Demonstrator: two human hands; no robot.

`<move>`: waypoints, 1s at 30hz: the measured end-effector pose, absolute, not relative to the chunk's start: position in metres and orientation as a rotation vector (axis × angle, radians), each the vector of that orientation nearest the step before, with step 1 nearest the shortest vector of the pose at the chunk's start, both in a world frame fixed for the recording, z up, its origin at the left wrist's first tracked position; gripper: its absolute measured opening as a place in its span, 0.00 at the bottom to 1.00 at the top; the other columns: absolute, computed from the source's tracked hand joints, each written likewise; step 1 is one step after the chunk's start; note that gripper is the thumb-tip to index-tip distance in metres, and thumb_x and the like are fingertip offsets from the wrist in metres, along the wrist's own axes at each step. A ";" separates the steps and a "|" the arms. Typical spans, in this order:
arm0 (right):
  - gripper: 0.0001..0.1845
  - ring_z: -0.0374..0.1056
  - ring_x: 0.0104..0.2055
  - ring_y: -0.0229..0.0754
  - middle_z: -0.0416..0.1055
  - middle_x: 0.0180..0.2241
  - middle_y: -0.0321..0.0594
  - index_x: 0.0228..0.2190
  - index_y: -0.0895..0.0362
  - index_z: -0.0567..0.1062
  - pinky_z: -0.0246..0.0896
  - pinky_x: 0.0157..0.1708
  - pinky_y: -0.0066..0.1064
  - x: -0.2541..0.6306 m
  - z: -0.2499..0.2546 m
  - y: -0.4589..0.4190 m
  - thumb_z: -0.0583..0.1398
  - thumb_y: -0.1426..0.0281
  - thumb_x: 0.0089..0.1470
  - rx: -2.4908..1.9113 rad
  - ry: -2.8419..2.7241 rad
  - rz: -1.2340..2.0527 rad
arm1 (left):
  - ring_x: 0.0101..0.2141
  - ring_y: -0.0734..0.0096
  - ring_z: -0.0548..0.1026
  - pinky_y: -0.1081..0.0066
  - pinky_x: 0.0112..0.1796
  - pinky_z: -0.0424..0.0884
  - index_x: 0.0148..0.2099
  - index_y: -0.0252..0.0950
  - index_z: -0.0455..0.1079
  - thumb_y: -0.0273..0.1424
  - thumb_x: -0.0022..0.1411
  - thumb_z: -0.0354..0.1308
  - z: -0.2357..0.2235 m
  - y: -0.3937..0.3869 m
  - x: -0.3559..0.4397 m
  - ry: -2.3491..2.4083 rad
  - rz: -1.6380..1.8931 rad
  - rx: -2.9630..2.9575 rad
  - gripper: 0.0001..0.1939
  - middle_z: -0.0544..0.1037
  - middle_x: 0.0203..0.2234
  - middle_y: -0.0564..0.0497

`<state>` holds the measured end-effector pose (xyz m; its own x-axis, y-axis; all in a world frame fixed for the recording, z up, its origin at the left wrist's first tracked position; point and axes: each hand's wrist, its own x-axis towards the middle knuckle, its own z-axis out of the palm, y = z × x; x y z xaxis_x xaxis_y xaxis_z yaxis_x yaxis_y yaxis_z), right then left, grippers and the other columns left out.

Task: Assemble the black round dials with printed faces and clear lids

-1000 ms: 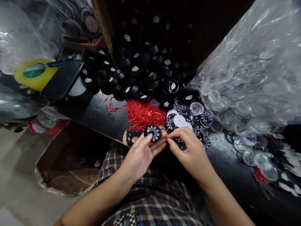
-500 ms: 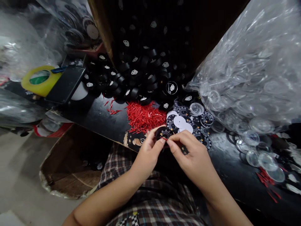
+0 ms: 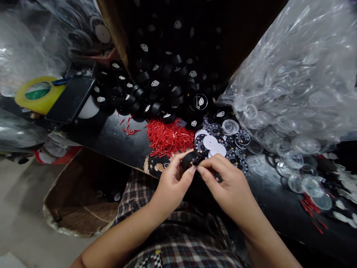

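My left hand (image 3: 173, 182) is closed around a round black gauge housing (image 3: 190, 158) with a printed dial in it. The housing is tilted, its dial facing partly toward my right hand. My right hand (image 3: 227, 180) pinches thumb and forefinger at the dial's near edge; a small red pointer shows at its fingertips, mostly hidden. Just beyond my left hand lies a heap of red pointers (image 3: 170, 137). Black dials (image 3: 200, 143) with white markings, some turned to show white backs (image 3: 210, 142), lie beyond my right hand.
Many black housings (image 3: 156, 108) fill a dark box behind the pointers. At right, a plastic bag (image 3: 290, 85) spills clear round covers (image 3: 312, 187). Yellow tape (image 3: 21, 97) and a phone (image 3: 71, 99) lie at left. A carton (image 3: 75, 208) stands below the table's edge.
The housing has tilted further, so less of its dial face shows. Less red is visible at my right fingertips. The view has shifted slightly; both hands remain together.
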<state>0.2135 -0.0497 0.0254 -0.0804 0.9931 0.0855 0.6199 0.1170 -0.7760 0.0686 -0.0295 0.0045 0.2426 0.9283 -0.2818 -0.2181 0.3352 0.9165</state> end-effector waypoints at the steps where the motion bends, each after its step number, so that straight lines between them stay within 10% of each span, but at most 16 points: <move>1: 0.08 0.62 0.31 0.38 0.65 0.28 0.35 0.29 0.54 0.69 0.56 0.31 0.29 0.213 0.026 -0.050 0.55 0.71 0.61 -1.565 -1.776 0.753 | 0.49 0.63 0.73 0.69 0.52 0.64 0.48 0.39 0.71 0.28 0.60 0.59 0.004 -0.031 0.068 1.029 0.940 0.927 0.13 0.78 0.46 0.50; 22: 0.13 0.56 0.21 0.31 0.62 0.19 0.29 0.22 0.56 0.68 0.50 0.20 0.24 0.198 0.029 -0.064 0.57 0.69 0.59 -1.685 -1.501 0.904 | 0.47 0.67 0.74 0.68 0.51 0.66 0.54 0.45 0.69 0.26 0.61 0.55 0.008 -0.037 0.056 1.115 0.847 1.304 0.19 0.77 0.47 0.54; 30: 0.05 0.64 0.33 0.40 0.69 0.29 0.38 0.36 0.59 0.73 0.55 0.36 0.34 0.212 0.023 -0.048 0.57 0.74 0.58 -1.574 -1.959 0.371 | 0.59 0.63 0.65 0.66 0.59 0.60 0.58 0.44 0.66 0.34 0.61 0.59 0.000 -0.028 0.057 0.895 0.747 0.860 0.23 0.70 0.58 0.52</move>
<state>0.2115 -0.0480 0.0231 -0.1238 0.9544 0.2715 0.7892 0.2606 -0.5560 0.0567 -0.0277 -0.0001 0.4316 0.8337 -0.3445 -0.1900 0.4574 0.8688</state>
